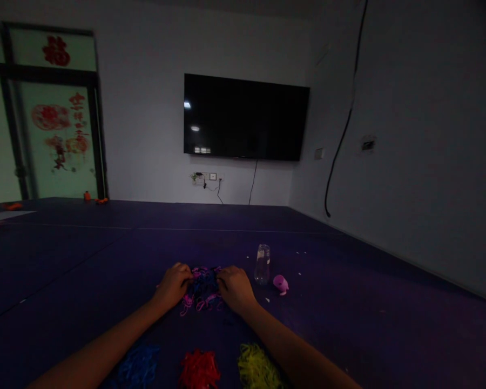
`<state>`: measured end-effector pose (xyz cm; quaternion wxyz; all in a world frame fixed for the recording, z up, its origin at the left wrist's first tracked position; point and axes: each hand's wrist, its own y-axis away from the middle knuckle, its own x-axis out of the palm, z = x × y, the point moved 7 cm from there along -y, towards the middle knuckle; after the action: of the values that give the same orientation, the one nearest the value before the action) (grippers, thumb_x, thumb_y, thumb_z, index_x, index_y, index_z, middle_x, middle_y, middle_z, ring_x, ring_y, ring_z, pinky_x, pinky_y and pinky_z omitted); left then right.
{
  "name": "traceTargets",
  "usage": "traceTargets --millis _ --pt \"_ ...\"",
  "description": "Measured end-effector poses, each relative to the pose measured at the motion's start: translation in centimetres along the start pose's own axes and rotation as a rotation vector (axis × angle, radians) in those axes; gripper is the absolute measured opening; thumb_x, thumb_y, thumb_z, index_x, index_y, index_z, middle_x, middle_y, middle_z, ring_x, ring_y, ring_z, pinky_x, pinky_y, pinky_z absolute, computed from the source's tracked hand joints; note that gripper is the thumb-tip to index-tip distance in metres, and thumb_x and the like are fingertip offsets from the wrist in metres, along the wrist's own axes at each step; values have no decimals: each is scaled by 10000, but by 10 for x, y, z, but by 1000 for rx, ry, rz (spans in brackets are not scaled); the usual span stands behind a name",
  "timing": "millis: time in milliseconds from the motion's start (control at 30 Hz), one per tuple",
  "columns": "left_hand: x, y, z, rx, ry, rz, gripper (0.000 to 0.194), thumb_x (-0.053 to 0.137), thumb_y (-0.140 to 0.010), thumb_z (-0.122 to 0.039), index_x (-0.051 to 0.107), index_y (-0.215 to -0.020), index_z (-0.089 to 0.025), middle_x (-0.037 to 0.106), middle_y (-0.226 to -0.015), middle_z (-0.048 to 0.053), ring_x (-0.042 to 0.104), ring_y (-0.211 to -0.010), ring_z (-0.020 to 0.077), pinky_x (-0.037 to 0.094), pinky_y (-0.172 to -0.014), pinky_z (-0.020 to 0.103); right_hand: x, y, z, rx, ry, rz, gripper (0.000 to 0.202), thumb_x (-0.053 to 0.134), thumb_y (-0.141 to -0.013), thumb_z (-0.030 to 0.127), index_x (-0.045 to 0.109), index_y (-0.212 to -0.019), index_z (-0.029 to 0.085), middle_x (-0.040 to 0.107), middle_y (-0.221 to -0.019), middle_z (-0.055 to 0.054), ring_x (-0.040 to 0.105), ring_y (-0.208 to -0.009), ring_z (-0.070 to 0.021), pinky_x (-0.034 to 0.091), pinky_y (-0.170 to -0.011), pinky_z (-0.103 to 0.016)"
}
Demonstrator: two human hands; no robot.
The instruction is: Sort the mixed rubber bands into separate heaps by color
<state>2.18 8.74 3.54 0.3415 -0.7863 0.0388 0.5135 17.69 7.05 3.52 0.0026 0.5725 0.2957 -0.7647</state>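
A loose pile of pink, purple and dark blue bands (204,289) lies on the dark purple surface. At the pile's left edge is my left hand (176,283), its fingers curled against the bands. On the opposite edge my right hand (235,287) rests with curled fingers touching the strands. What either hand pinches, if anything, is hidden by the fingers. Nearer to me lie a blue heap (138,366), a red heap (200,368) and a yellow heap (258,367) of similar strands, partly cut off by the frame.
A clear bottle (262,265) stands right of my right hand, with a small pink cup-like object (281,284) beside it. White scraps are scattered around them. Orange items (87,196) lie at the far left edge. A black screen (246,118) hangs on the wall.
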Motion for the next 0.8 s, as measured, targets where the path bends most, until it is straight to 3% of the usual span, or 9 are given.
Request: traceTargets --millis 233,533,800 --pt "0 1 -2 8 -55 6 171 475 -749 -80 593 -669 -173 598 -761 58 530 -789 207 394 -695 305 0 -2 -20 139 -14 -39 391 420 -707 1 659 -926 219 643 -974 -46 542 -929 -182 371 -805 -272" --pt "-8 2 3 -61 72 -122 138 449 -738 -121 559 -677 -178 602 -744 44 547 -759 195 411 -703 298 0 -1 -7 29 -122 -36 268 469 -763 134 665 -928 211 660 -969 -36 567 -928 -165 368 -831 -244" --pt "-11 5 9 -173 222 -162 105 450 -701 -151 548 -680 -184 549 -607 -24 529 -593 137 384 -569 226 8 -2 -10 -14 -174 4 275 502 -746 136 678 -935 230 676 -967 -10 580 -933 -163 378 -835 -233"
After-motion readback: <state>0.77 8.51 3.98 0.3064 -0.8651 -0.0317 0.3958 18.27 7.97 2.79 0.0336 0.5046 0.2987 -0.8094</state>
